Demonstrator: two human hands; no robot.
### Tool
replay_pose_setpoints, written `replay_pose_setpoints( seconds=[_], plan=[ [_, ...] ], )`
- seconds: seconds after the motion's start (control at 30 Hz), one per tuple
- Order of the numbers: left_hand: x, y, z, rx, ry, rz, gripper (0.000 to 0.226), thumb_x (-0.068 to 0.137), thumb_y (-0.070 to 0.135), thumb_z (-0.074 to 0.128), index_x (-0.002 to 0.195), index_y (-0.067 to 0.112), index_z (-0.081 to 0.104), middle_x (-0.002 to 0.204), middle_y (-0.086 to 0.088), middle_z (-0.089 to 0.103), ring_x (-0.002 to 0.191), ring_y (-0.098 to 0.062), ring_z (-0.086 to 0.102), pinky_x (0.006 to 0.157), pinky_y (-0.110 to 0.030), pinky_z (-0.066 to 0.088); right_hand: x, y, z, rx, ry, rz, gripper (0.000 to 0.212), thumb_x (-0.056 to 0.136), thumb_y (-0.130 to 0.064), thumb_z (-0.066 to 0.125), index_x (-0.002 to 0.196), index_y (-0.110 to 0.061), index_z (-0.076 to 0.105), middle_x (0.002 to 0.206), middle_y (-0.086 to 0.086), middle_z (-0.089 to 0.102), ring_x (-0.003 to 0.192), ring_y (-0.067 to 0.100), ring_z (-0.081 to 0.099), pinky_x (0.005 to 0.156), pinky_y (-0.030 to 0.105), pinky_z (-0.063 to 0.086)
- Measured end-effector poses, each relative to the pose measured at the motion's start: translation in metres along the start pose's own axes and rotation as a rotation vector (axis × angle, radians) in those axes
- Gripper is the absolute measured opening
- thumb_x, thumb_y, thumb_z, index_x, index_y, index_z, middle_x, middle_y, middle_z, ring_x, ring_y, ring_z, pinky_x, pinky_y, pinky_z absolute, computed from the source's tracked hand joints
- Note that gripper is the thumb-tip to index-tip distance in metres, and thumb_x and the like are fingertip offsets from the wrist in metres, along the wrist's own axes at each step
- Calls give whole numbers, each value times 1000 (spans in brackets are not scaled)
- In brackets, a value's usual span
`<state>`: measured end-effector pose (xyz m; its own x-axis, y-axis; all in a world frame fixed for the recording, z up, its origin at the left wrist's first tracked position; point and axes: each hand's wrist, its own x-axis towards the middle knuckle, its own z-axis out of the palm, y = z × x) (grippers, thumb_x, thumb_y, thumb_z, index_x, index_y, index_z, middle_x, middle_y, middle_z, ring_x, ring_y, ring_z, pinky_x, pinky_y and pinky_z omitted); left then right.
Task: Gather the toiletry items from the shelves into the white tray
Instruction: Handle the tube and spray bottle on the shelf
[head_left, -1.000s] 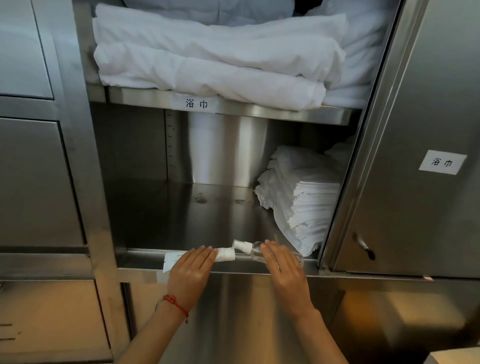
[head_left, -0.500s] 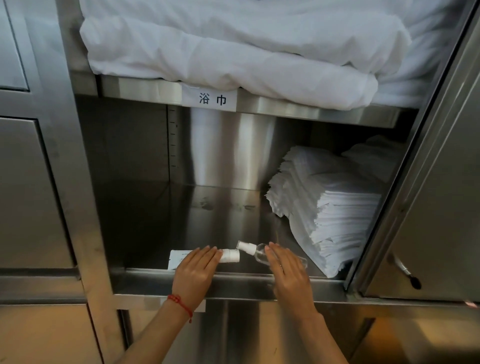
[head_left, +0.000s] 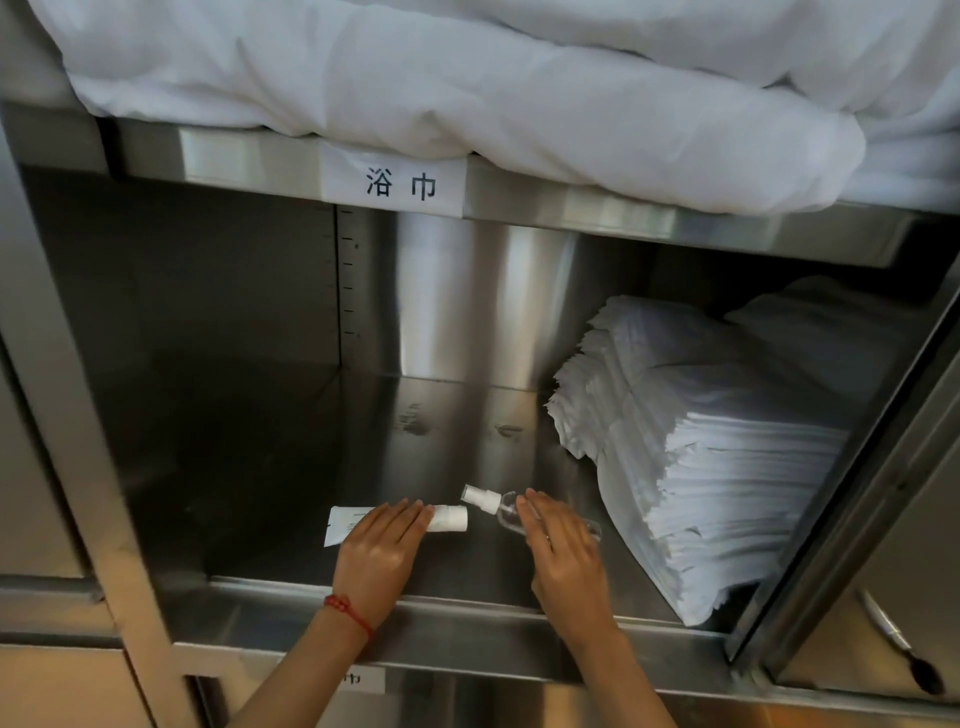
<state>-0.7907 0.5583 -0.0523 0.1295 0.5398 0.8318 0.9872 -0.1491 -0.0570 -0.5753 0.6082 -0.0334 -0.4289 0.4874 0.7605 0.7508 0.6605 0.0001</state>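
low in the middle, the left hand (head_left: 382, 553) lies flat on a white tube (head_left: 448, 518); the right hand (head_left: 563, 556), fingers straight, covers a small clear spray bottle (head_left: 501, 506).

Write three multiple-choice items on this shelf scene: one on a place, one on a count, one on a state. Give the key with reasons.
1. Where does the stack of folded white cloths sit on the lower shelf?
A. left end
B. right end
C. front centre

2. How many toiletry items lie on that shelf?
A. two
B. four
C. none

3. How does the clear spray bottle lie?
A. upright
B. hanging
C. on its side

Key: 1 B, it fills the right corner. 2 A, only the white tube under the left hand and the bottle under the right hand. 3 C, its white nozzle points left along the shelf.
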Motion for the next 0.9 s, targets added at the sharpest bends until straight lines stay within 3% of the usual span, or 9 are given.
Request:
replay_pose_setpoints(
  seconds=[0.07, 0.13, 0.23, 0.43, 0.57, 0.9],
  plan=[
    [3, -2, 10, 15, 30, -4, 43, 47, -2, 88, 87, 5, 76, 86, -12, 74, 77, -26, 72, 69, -42, 57, 4, 5, 6, 8, -4, -2, 69, 42, 20, 77, 107, 1, 69, 108, 16, 68, 96, 30, 68, 84, 45, 52],
    [4, -4, 20, 27, 57, 14, 21, 69, 1, 67, 88, 5, 76, 87, -11, 74, 77, -25, 72, 70, -42, 57, 7, 10, 13, 14, -6, -6, 68, 43, 20, 76, 108, 1, 69, 108, 16, 68, 96, 30, 67, 86, 44, 51],
    [8, -6, 31, 42, 63, 10, 34, 75, 6, 45, 87, 6, 76, 86, -10, 74, 76, -24, 72, 70, -40, 57, 13, 17, 21, 23, -15, -5, 68, 43, 21, 75, 108, 1, 69, 108, 16, 68, 97, 30, 67, 87, 43, 51],
    [15, -13, 47, 68, 46, -17, 23, 73, 3, 58, 87, 6, 76, 87, -11, 74, 76, -25, 72, 70, -41, 57, 22, 24, 38, 33, -51, -2, 70, 39, 17, 80, 106, 1, 70, 106, 16, 69, 92, 29, 68, 81, 42, 54],
    [15, -20, 55, 59, -18, -33, 36, 74, 7, 43, 87, 7, 76, 87, -9, 74, 77, -24, 72, 72, -39, 57, 28, 25, 47, 39, -80, -12, 69, 38, 13, 84, 105, -1, 71, 104, 14, 70, 91, 28, 69, 79, 40, 55],
    [29, -37, 71, 26, -129, -41, 36, 73, 10, 42, 84, 8, 77, 83, -9, 74, 74, -22, 72, 68, -38, 57, 40, 21, 67, 16, -155, 51, 70, 35, 5, 89, 103, -2, 72, 101, 14, 70, 88, 27, 70, 74, 37, 57]
  ],
)
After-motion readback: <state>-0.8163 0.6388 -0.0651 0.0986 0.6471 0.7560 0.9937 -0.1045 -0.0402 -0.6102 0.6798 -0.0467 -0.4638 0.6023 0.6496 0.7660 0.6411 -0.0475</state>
